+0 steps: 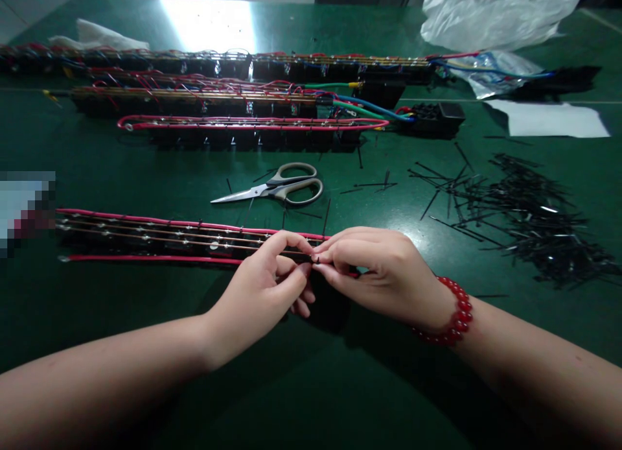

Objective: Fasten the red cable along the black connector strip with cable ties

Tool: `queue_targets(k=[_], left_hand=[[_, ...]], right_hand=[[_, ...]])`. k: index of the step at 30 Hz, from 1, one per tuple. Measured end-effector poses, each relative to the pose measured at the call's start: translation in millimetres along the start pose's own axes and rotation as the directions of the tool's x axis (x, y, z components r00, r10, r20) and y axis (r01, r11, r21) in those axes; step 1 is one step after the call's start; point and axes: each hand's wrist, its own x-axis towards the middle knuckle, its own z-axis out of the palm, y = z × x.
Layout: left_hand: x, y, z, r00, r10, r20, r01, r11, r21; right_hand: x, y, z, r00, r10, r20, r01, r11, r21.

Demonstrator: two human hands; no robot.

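Observation:
Both hands meet at the right part of a long black strip assembly (160, 237) with thin rods along it and red wires (160, 259) on its two long sides. My left hand (267, 275) is closed in a pinch, thumb and forefinger at a small black cable tie (317, 260). From the other side, my right hand (374, 262) pinches the same tie, fingertips touching those of the left. Most of the tie is hidden by the fingers. Scissors (276, 189) with grey handles lie just beyond the strip, blades pointing left.
A heap of loose black cable ties (529, 216) spreads at the right. Farther back lie several wired strip assemblies (253, 123), a black connector (437, 120), white paper (554, 119) and a clear plastic bag (500, 15). All rest on a green table (233, 398).

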Motion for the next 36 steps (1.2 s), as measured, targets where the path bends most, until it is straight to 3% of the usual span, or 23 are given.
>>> queue_targets(k=[8,13,16,19,23,26,31,36], left_hand=[[-1.1,-5.0,-0.2,0.997,0.078,-0.019,-0.076,0.993,0.091],[-3.5,-10.3,-3.3,0.983,0.183,-0.029,-0.168,0.945,0.281],[-4.0,-11.4,-6.7,0.939,0.342,-0.02,-0.289,0.822,0.492],[-3.2,-9.6,-10.0,0.854,0.516,0.068,-0.407,0.58,0.706],[-2.3,-8.4,-12.9,0.804,0.562,0.197,-0.471,0.398,0.788],[-2.2,-10.7,-13.8,0.782,0.576,0.238,-0.489,0.331,0.807],[-1.8,-13.8,-14.0,0.781,0.564,0.267,-0.481,0.271,0.834],[-3.9,-12.5,-12.1,0.802,0.547,0.241,-0.465,0.317,0.827]], right_hand=[[1.9,1.5,-0.7,1.0,0.014,0.015,-0.014,1.0,0.008],[3.5,-0.7,-4.1,0.997,-0.025,0.07,0.026,1.0,-0.004],[2.4,-1.3,-4.3,0.996,-0.042,0.084,0.044,0.999,-0.022],[1.6,-1.1,-3.6,0.995,-0.065,0.076,0.068,0.997,-0.038],[1.9,-0.8,-3.0,0.992,-0.094,0.08,0.098,0.994,-0.055],[2.2,-1.1,-2.4,0.992,-0.098,0.081,0.103,0.993,-0.063],[2.2,-1.9,-2.1,0.991,-0.088,0.098,0.095,0.993,-0.067],[2.5,-2.4,-2.9,0.99,-0.086,0.112,0.094,0.994,-0.063]])
